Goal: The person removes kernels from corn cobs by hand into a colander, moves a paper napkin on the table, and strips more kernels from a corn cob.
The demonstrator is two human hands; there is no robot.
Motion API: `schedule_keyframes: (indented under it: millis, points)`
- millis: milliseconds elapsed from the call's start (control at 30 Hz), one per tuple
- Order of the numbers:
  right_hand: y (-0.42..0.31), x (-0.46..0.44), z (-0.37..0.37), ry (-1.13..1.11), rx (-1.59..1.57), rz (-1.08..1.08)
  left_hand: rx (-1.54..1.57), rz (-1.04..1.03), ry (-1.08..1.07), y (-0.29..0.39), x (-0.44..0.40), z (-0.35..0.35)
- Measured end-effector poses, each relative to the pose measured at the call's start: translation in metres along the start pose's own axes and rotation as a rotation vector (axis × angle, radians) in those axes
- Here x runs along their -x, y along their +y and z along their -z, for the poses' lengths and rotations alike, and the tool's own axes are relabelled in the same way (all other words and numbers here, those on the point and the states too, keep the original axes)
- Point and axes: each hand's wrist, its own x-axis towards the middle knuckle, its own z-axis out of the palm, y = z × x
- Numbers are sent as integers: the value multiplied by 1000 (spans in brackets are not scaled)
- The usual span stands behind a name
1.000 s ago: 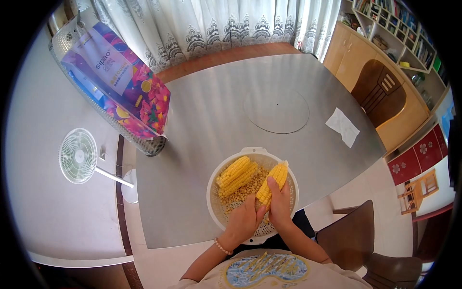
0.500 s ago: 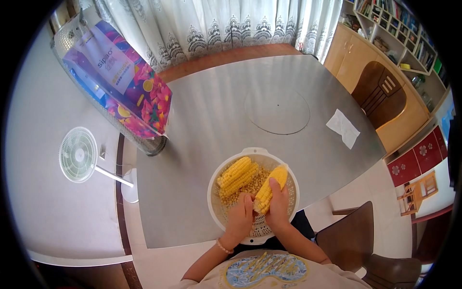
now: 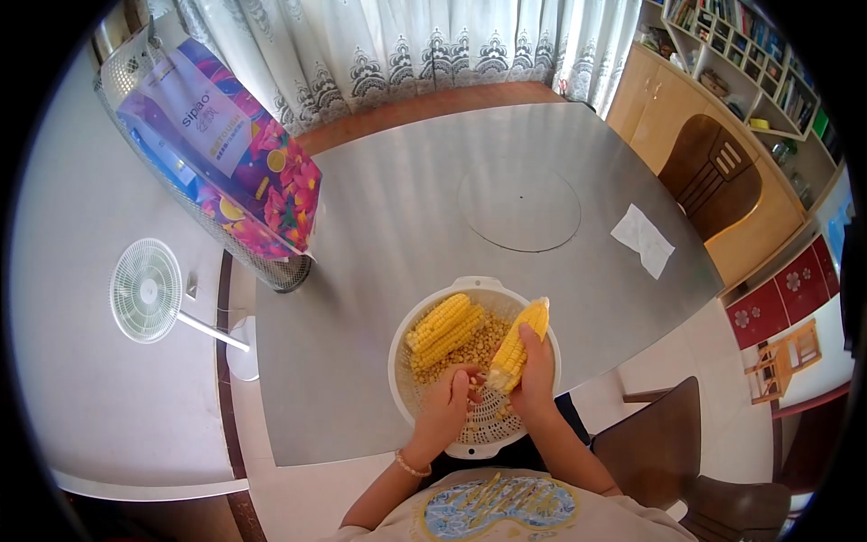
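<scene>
While the right hand [image 3: 536, 375] is gripping a corn cob [image 3: 514, 352], its thumb and fingers wrapping the cob closely, the far end is slanting up and away from the palm. The left hand [image 3: 443, 403] is hovering just beside the cob's lower end, its fingers part-curled; the view is not showing whether it is holding any kernels. Below both hands, a white colander [image 3: 483, 425] is sitting at the near edge of the tabletop [image 3: 361, 271], holding loose kernels [image 3: 489, 340]. Beyond the left hand, two more cobs [image 3: 440, 322] are lying side by side inside it. By this assessment, the hands are working kernels off the cob; the next move is calling for a steady right grip and left-thumb pressure near the lower end.
</scene>
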Motion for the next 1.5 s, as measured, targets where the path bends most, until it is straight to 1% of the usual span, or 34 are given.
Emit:
schedule_keyframes:
  millis: [67, 100, 167, 200, 267, 300, 367, 400, 467, 500, 567, 600, 667, 700, 767, 800, 867, 900, 967, 1000, 1067, 1100, 1167, 1200, 1267, 1400, 1467, 1500]
  points:
    - [-3, -3, 4, -97, -64, -117, 75, 5, 57, -8, -4, -3]
    - [-6, -2, 2, -99, -64, -116, 76, 3, 58, -7, -3, -4]
    - [-14, 4, -2, -218, -118, -235, 186, 34, 59, -4, -2, -5]
    - [-13, 5, -2, -218, -117, -235, 187, 34, 59, -3, -3, -6]
    - [-9, 6, 0, -543, -237, -417, 595, 14, -4, 1, -9, -6]
    - [-10, 8, -1, -543, -237, -417, 595, 14, -4, 2, -11, -5]
    - [-8, 16, -6, -459, -212, -536, 840, 90, -119, 5, -14, -1]
    - [-4, 19, -10, -461, -212, -536, 839, 89, -118, 8, -15, -1]
    - [6, 23, -16, -323, 75, -269, 918, 108, -8, 16, -14, -5]
    - [10, 20, -12, -324, 76, -269, 918, 107, -7, 14, -15, -7]
    - [20, 12, -3, -413, 701, 158, 929, 6, 118, 8, -18, -9]
    - [20, 13, -3, -413, 701, 158, 929, 6, 118, 9, -18, -9]
    - [17, 16, -4, -390, 754, 350, 837, -14, 261, 10, -18, -8]
    - [14, 18, -4, -388, 755, 352, 837, -14, 259, 9, -19, -7]
    - [5, 20, 0, -511, 830, 264, 761, 15, 279, 6, -22, -4]
    - [4, 19, 3, -510, 831, 266, 761, 15, 277, 4, -24, -4]
    - [4, 17, 7, -602, 565, 50, 883, 66, 262, 1, -24, -5]
    - [0, 18, 8, -596, 566, 49, 883, 70, 259, 0, -23, -4]
    - [-9, 17, 4, -599, 445, -86, 916, 76, 129, -1, -22, 2]
    - [-12, 20, 3, -602, 445, -86, 917, 74, 131, -1, -23, 3]
    - [-17, 27, 1, -577, 651, 119, 1013, 109, 186, 3, -23, 6]
    - [-16, 26, 3, -579, 651, 118, 1014, 108, 188, 6, -23, 8]
    - [-12, 27, 10, -540, 703, -80, 1045, -24, 292, 10, -22, 14]
    - [-11, 28, 10, -539, 703, -80, 1045, -23, 291, 11, -21, 16]
    - [-8, 33, 10, -611, 605, -229, 1024, -55, 311, 12, -20, 19]
    - [3, 37, 9, -551, 515, -149, 1033, -37, 313, 12, -20, 14]
    - [2, 36, 11, -417, 621, -128, 1021, -83, 307, 9, -18, 12]
    - [1, 34, 13, -416, 622, -127, 1021, -82, 306, 12, -18, 10]
